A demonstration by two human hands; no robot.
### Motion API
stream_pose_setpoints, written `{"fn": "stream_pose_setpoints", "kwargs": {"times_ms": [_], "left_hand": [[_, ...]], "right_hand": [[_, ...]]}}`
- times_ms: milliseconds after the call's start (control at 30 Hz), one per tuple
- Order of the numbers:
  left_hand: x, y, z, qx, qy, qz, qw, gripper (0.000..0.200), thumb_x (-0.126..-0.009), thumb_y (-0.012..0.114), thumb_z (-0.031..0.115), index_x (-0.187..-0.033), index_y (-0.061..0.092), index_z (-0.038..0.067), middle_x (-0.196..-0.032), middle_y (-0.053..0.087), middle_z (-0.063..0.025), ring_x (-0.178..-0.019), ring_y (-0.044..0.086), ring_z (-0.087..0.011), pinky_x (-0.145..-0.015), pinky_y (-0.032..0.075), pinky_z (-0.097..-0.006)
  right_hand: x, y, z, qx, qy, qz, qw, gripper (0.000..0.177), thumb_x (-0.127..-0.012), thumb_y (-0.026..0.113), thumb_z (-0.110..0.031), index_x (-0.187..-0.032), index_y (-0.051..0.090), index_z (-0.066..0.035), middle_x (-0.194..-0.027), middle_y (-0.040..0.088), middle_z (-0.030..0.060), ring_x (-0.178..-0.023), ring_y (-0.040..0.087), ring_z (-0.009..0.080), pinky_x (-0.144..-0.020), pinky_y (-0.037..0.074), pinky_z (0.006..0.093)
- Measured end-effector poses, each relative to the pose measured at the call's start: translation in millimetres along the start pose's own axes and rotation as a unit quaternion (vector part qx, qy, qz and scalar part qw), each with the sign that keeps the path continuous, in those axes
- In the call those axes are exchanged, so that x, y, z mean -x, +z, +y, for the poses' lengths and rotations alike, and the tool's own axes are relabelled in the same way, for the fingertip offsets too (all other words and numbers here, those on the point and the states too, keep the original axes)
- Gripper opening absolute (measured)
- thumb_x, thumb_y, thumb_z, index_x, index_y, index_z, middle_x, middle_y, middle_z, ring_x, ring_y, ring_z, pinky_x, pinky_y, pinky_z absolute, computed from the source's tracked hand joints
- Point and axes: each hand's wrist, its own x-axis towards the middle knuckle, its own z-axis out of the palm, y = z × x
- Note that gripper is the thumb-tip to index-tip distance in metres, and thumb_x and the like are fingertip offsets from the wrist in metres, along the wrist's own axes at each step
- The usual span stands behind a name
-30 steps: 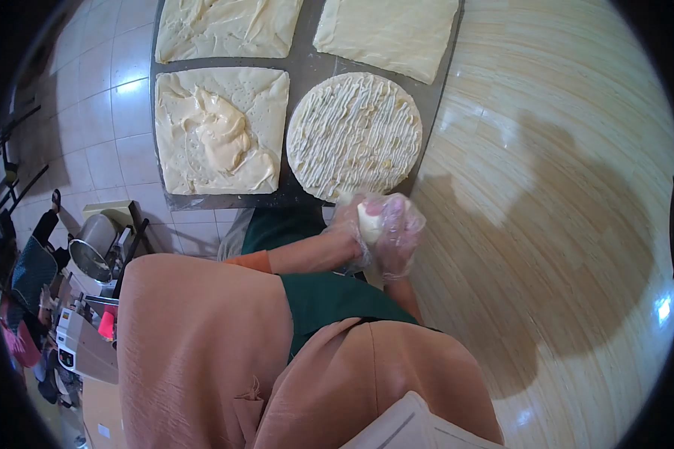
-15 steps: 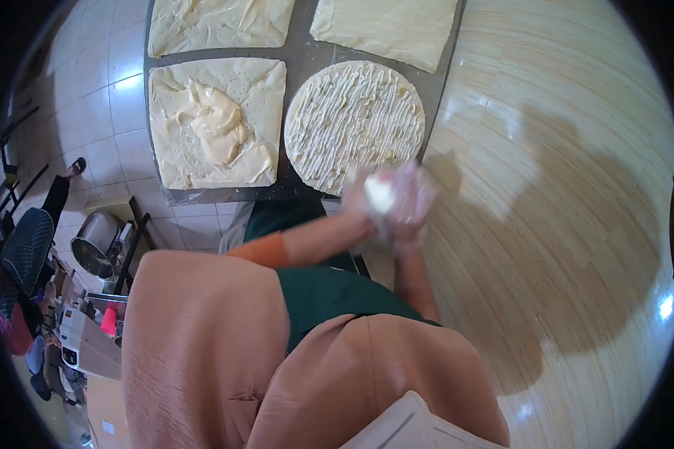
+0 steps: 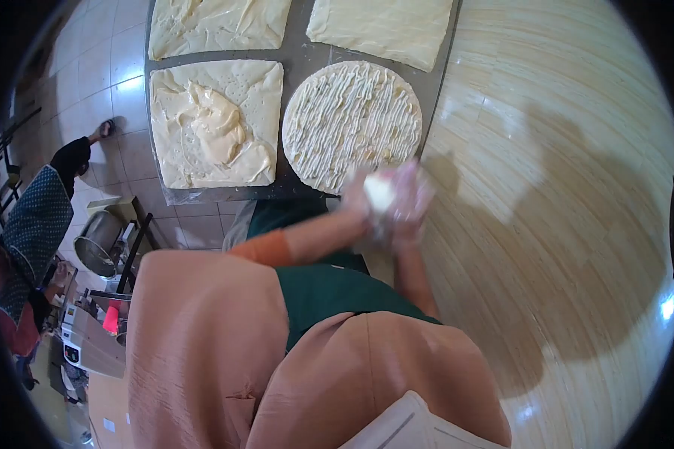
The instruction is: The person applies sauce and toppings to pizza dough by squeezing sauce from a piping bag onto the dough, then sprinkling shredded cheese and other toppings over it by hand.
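Observation:
Both of my hands are closed around a clear piping bag (image 3: 380,193) of white cream, just over the near edge of a round pastry base (image 3: 352,123). Zigzag white lines cover much of that round base. My left hand (image 3: 356,196) grips the bag from the left side, blurred by motion. On the right, my right hand (image 3: 410,196) wears a clear plastic glove and squeezes the bag. The bag's tip is hidden by the hands and blur. Left of the round base lies a square dough sheet (image 3: 165,135) with a heap of pale yellow cream (image 3: 221,127) smeared on it.
More dough sheets (image 3: 382,30) lie at the far side of the dark table (image 3: 307,60). A pale wood-patterned surface (image 3: 562,262) extends to the right. On the left are a metal pot (image 3: 101,243), a beige machine (image 3: 90,344) and another person in patterned clothing (image 3: 41,217).
The other person at left has moved, with the foot now further right and up. My hands stay at nearly the same place near the round base, still holding the bag.

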Motion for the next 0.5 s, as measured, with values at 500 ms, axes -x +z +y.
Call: {"fn": "stream_pose_setpoints", "kwargs": {"times_ms": [500], "left_hand": [[-14.3,7.3,-12.2,-0.020,-0.004,-0.023,1.000,0.043,-0.095,0.036,0.035,-0.110,0.057,0.001,-0.101,0.064,-0.0183,-0.086,0.066,-0.0283,-0.084,0.054,-0.0411]], "right_hand": [[-2.4,-14.9,25.6,0.042,0.022,0.029,0.998,0.038,-0.097,0.045,-0.029,-0.085,0.067,-0.001,-0.075,0.064,0.0082,-0.068,0.058,0.0189,-0.067,0.046,0.0359]]}}
